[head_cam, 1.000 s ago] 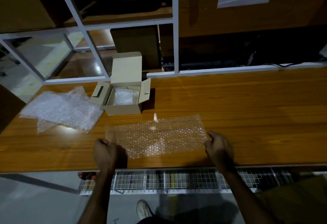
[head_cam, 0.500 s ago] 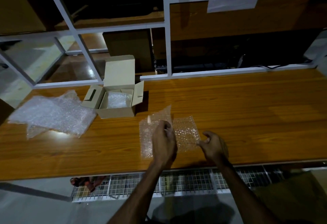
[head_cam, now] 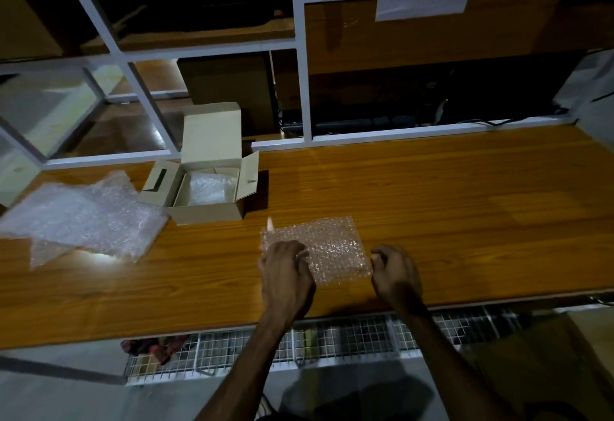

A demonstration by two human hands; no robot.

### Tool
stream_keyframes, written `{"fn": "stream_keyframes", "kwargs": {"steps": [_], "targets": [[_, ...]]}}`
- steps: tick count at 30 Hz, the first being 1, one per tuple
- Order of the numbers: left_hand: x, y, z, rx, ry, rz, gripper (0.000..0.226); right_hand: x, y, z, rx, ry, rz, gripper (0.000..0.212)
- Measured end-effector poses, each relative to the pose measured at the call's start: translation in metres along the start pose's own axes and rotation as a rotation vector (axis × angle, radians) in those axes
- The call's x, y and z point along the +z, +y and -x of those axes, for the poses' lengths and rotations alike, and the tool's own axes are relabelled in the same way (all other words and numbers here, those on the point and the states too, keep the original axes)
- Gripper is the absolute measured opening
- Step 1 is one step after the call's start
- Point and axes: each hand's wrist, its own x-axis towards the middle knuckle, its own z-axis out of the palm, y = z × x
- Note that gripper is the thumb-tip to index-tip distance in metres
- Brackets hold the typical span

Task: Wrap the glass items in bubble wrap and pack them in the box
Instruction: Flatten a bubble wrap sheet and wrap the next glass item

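Observation:
A folded piece of bubble wrap lies flat on the wooden table near its front edge. My left hand rests on the wrap's left part, fingers down on it. My right hand pinches the wrap's right edge with curled fingers. An open cardboard box stands behind and to the left, flaps spread, with a bubble-wrapped bundle inside it. No bare glass item is visible.
A loose pile of bubble wrap lies at the table's left. White shelf frames rise behind the table. A wire mesh tray runs under the front edge. A brown carton sits on the shelf behind the box.
The long sheet has been folded in half to the right. My left hand carried its left end over and now presses it flat; the right hand stayed at the right edge.

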Motion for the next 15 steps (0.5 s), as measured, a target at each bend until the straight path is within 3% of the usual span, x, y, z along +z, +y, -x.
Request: {"fn": "stream_keyframes", "kwargs": {"steps": [3, 5, 8, 10, 15], "targets": [[-0.002, -0.024, 0.0, -0.004, -0.086, -0.187, 0.026, 0.018, -0.031, 0.004, -0.212, 0.056, 0.127, 0.028], [-0.002, -0.034, 0.001, -0.003, -0.203, -0.288, 0.036, 0.037, -0.06, 0.0, -0.245, -0.095, 0.074, 0.041], [-0.005, -0.04, 0.007, -0.019, -0.327, -0.295, 0.053, 0.068, -0.083, -0.005, -0.452, -0.335, 0.255, 0.057], [-0.009, -0.044, 0.01, -0.019, -0.374, -0.298, 0.06, 0.072, -0.081, -0.006, -0.445, -0.469, 0.351, 0.059], [-0.014, -0.053, 0.013, -0.037, -0.361, -0.366, 0.059, 0.059, -0.051, -0.012, -0.356, -0.408, 0.473, 0.076]]}}
